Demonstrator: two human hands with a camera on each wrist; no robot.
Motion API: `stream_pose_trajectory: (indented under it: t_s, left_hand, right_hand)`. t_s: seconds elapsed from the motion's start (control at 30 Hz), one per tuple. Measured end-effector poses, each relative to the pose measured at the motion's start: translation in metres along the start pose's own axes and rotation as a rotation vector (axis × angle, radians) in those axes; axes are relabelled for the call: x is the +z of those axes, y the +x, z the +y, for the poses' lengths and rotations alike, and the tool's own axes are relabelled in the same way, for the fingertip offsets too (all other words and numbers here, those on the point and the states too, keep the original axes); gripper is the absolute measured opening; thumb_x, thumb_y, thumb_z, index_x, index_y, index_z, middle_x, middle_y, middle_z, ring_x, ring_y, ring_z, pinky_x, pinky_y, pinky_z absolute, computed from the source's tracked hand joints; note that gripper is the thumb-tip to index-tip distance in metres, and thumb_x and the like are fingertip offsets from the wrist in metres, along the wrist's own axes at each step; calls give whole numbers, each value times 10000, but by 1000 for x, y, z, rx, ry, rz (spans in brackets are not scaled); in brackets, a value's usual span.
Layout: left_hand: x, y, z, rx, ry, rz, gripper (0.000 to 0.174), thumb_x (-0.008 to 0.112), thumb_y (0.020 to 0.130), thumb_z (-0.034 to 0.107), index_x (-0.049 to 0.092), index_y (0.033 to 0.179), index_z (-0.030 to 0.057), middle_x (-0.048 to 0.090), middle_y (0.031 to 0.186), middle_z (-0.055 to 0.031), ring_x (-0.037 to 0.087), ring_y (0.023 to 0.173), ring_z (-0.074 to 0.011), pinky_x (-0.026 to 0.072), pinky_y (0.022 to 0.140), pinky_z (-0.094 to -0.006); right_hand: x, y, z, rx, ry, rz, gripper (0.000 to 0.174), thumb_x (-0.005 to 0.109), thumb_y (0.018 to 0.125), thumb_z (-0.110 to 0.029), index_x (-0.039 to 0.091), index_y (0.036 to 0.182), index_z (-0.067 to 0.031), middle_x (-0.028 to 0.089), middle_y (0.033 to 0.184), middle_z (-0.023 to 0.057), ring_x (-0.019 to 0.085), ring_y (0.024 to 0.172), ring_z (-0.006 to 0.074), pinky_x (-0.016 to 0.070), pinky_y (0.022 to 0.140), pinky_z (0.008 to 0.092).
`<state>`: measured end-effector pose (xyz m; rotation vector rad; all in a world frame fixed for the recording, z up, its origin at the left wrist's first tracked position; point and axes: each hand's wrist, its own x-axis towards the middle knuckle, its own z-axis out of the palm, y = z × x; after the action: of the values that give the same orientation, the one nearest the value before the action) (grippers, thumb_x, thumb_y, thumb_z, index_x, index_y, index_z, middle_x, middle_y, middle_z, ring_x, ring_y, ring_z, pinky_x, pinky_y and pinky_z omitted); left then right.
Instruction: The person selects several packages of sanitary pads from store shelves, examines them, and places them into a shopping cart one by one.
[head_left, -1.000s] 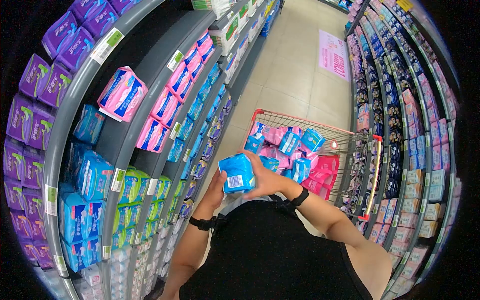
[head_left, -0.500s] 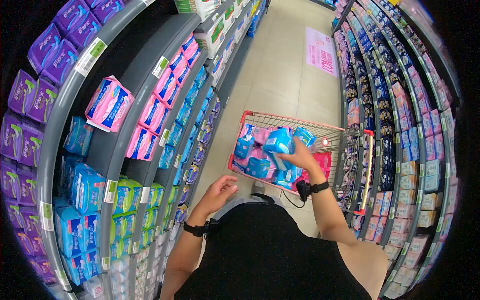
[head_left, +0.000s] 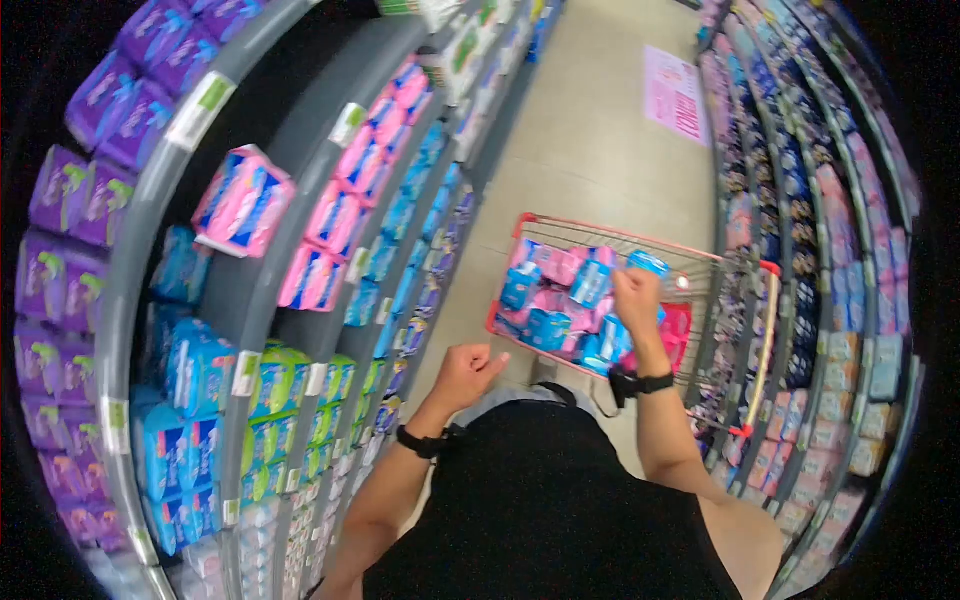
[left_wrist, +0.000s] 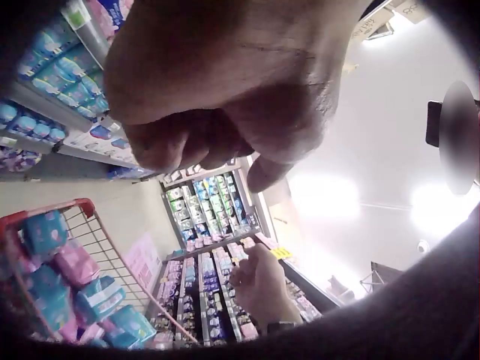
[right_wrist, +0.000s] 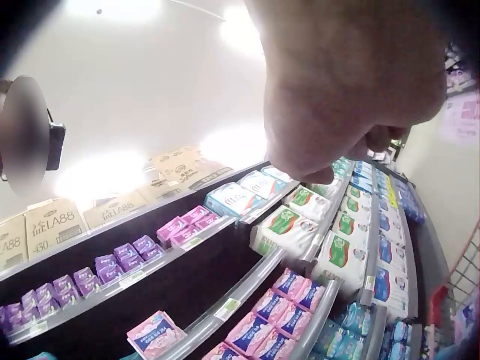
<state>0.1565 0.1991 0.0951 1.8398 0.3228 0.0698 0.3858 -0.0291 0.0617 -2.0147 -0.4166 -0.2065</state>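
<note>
My left hand (head_left: 470,375) hangs in front of the body on the shelf side, its fingers loosely curled and nothing in it. My right hand (head_left: 638,300) hovers over the shopping cart (head_left: 600,235), fingers bent in and also without a package. Inside the cart lie several soft packages, among them a blue package (head_left: 591,283) and a pink package (head_left: 551,262). A red-pink bag (head_left: 677,330) sits toward the handle end, partly behind the right forearm. In the left wrist view, the curled fingers (left_wrist: 184,139) of the left hand show up close.
Shelves on the left hold a lone pink package (head_left: 245,203), stacked blue packs (head_left: 180,450), green packs (head_left: 275,400) and purple packs (head_left: 75,260). On the right stands another stocked shelf (head_left: 840,300). A pink floor sign (head_left: 675,95) lies in the aisle.
The blue package first held in both hands was carried by the right hand to the cart and let go there. The left hand came off it and stayed near the body.
</note>
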Motion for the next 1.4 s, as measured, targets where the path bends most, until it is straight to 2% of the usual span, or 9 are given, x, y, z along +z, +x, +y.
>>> stream_pose_trajectory:
  t_s: [0.2,0.43,0.5,0.57,0.73,0.87,0.9,1.07,1.4]
  left_hand:
    - [-46,-15,13,194,-43,314,535,669,919,154,283,570,29,195,535,-3,210,497,-78,167,449,-330]
    - [-179,-29,79,432,540,749,555,713,862,96,300,492,60,271,444,-42,248,385,-153,203,410,-327]
    - [-211,-28,117,338,1083,908,485,713,848,225,464,476,38,452,444,-157,451,379,-351,356,405,-409]
    - [-237,-25,142,184,1392,1019,440,674,869,290,580,522,37,525,499,-189,580,482,-383,466,472,-451]
    - [-305,-3,160,-404,1519,875,220,606,854,205,714,871,14,696,949,-216,674,881,-413,548,774,-503]
    - [-354,24,147,-688,1540,738,451,597,847,126,611,1290,41,539,1369,-247,503,1294,-393,410,1070,-504]
    - [-368,26,141,-669,1571,734,601,610,843,126,473,1424,69,462,1451,-238,439,1351,-397,370,1113,-483]
    - [-475,27,68,-169,1477,1000,820,726,768,285,380,1485,92,392,1508,-218,377,1385,-415,316,1155,-474]
    - [-446,17,62,-417,1339,902,941,788,719,343,331,1508,108,352,1535,-200,349,1403,-405,300,1168,-469]
  right_hand:
    - [5,-10,10,-152,108,-79,418,610,831,-56,312,539,-40,255,509,-3,257,483,84,174,461,342]
    - [20,-14,-17,-213,197,-368,469,646,858,-78,313,527,-53,265,489,0,260,452,84,189,446,325]
    - [31,-22,-21,-253,215,-402,464,644,861,-93,321,531,-44,261,483,17,260,441,101,185,444,334]
    - [39,-25,-22,-254,175,-401,474,660,851,-124,317,535,-39,256,491,64,259,443,127,187,451,351]
    - [46,-36,-27,-217,252,-479,492,668,850,-132,323,511,-40,247,478,31,246,438,105,179,437,344]
    - [42,-35,-33,-244,209,-627,463,667,815,-113,336,504,-23,252,474,58,257,439,109,210,427,335]
    - [38,-32,-34,-255,190,-667,456,664,807,-106,335,501,-26,254,468,47,254,443,104,210,424,336]
    - [28,-36,-25,-153,219,-704,505,682,846,-157,340,493,-44,274,468,-22,249,454,65,186,423,318]
    - [11,-45,-24,6,271,-808,531,695,877,-160,331,504,-59,268,503,-50,239,487,53,178,436,311]
